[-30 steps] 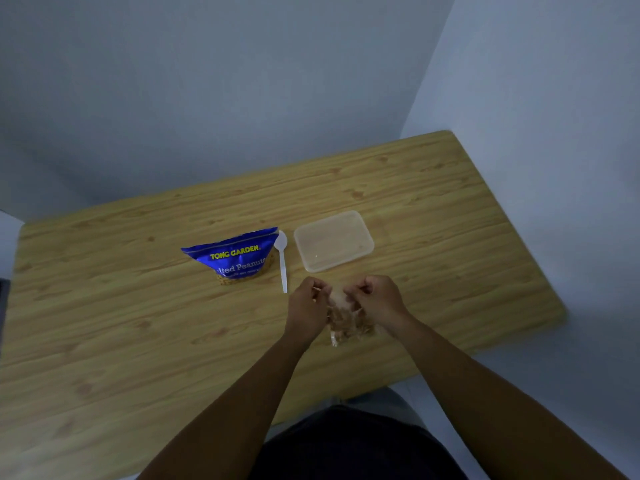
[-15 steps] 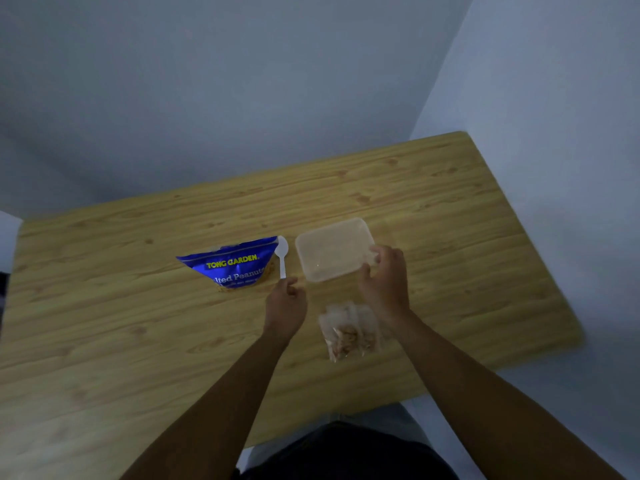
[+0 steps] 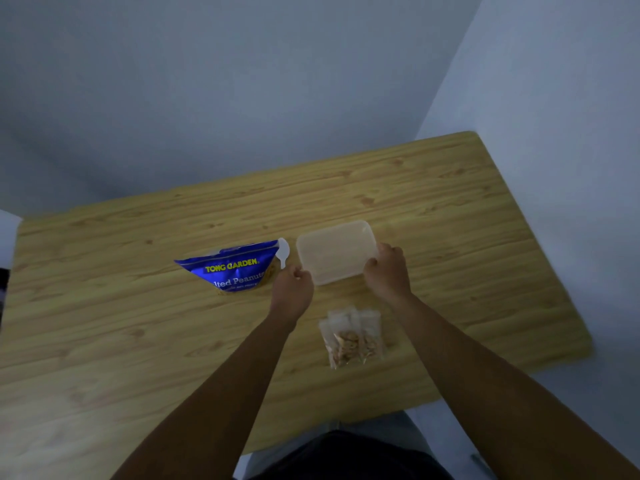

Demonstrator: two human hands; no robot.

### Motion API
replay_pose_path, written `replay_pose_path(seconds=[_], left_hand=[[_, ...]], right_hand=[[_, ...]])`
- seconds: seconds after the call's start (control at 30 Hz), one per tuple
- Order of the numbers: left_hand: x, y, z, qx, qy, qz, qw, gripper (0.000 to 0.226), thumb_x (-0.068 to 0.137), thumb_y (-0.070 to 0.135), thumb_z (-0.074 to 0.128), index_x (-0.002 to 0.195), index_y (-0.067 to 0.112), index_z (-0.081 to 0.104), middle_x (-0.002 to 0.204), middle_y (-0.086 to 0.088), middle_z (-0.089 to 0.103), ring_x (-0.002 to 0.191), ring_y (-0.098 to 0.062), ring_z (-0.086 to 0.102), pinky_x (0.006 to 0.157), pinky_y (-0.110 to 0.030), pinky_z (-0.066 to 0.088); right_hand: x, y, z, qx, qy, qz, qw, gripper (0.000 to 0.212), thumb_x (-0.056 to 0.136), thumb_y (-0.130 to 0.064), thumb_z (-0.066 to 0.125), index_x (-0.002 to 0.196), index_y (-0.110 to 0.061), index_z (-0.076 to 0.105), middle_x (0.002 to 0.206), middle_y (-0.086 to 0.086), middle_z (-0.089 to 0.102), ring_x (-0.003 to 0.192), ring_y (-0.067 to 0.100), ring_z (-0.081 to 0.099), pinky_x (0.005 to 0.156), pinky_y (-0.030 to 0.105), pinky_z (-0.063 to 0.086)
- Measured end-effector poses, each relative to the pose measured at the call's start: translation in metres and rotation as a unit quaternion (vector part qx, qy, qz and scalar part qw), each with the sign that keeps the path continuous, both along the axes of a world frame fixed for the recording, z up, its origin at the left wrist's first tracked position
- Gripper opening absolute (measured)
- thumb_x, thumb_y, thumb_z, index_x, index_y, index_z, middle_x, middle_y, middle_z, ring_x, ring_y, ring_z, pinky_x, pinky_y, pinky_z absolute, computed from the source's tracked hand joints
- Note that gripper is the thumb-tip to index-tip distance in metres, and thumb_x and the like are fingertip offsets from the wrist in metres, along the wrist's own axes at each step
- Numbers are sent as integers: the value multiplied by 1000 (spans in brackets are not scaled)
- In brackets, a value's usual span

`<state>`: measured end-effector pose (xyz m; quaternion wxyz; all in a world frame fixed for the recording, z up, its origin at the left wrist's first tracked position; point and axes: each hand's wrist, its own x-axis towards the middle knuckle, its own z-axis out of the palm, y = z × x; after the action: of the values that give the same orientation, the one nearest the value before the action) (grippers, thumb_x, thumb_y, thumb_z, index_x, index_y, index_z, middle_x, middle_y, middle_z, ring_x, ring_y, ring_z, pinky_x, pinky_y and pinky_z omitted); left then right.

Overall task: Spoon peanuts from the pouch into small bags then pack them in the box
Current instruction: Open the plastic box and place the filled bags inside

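Plainly we were at the packing step: a few filled bags [image 3: 353, 337] lay together on the desk [image 3: 104, 341], just in front of the box [image 3: 336, 252], which sat beside the spoon [image 3: 283, 252] and the pouch [image 3: 235, 268]. The right hand [image 3: 386, 271] gripped the box's near right corner, fingers curled over the rim. The left hand [image 3: 294, 289] was curled at the near left corner; whether it held the box or the spoon's handle we could not tell. Next, we judged, the box had to be opened, one hand steadying it, before any bag went in.
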<state>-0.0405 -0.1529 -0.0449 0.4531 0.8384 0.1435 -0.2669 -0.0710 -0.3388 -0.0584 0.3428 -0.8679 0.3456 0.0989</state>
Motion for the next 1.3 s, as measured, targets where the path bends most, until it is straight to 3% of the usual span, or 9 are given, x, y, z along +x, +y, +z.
replay_pose_path(seconds=[0.17,0.4,0.53,0.63,0.77,0.9,1.1,1.23,1.3], left_hand=[[-1,1,1,19,-89,45,995,36,95,23,55,127,7,61,126,-7,64,114,-24,61,98,-41,50],[-4,-18,22,-61,-216,46,973,23,96,16,59,118,14,65,91,3,68,80,-5,63,74,-10,50],[-3,-28,21,-93,-217,-53,970,24,99,24,58,120,21,66,93,5,72,83,-1,65,76,-16,51],[-10,-28,19,-65,-237,-122,962,26,99,24,55,122,19,67,101,7,72,91,-2,66,79,-13,50],[-28,-14,11,-18,-243,-189,951,21,97,18,58,114,17,70,99,6,71,86,-6,65,77,-19,52],[-47,2,1,31,-185,-249,950,17,95,21,61,108,16,71,90,6,69,77,-4,62,69,-12,46],[-65,12,-17,88,-96,-268,955,31,91,27,66,118,12,65,112,-6,63,102,-20,61,84,-26,45],[-68,4,-20,115,-80,-296,945,35,94,23,62,123,4,58,119,-11,55,113,-27,53,94,-35,43],[-68,2,-27,115,-68,-276,952,39,92,29,64,124,7,57,119,-10,51,110,-27,53,92,-35,44]], right_hand=[[-5,-1,5,-56,-38,-28,997,36,94,-31,55,119,-9,70,122,17,63,111,37,62,98,41,47],[-25,-26,23,102,-142,-253,952,30,88,-26,76,107,-3,77,89,7,74,77,16,65,63,22,46],[-57,-53,3,252,-131,-348,894,21,90,-10,74,106,3,74,68,7,62,49,8,52,40,18,42],[-84,-67,-3,343,-131,-442,818,2,95,-4,66,94,-3,67,68,8,56,51,14,50,35,19,40],[-110,-72,-24,371,-128,-521,758,24,98,-10,63,76,-12,56,60,4,55,35,8,52,36,18,42],[-118,-61,-35,315,-110,-549,766,27,94,-5,65,69,-9,54,56,6,55,38,12,52,34,19,38],[-124,-43,-34,233,-78,-515,821,21,82,-4,78,67,-4,62,64,10,67,51,19,63,44,26,53],[-134,-34,-28,152,-40,-451,878,31,69,-36,88,65,-10,70,57,4,71,57,23,73,63,46,64],[-136,-27,-17,86,-30,-424,901,44,69,-50,83,82,-9,72,72,-1,72,69,21,70,67,38,60]])
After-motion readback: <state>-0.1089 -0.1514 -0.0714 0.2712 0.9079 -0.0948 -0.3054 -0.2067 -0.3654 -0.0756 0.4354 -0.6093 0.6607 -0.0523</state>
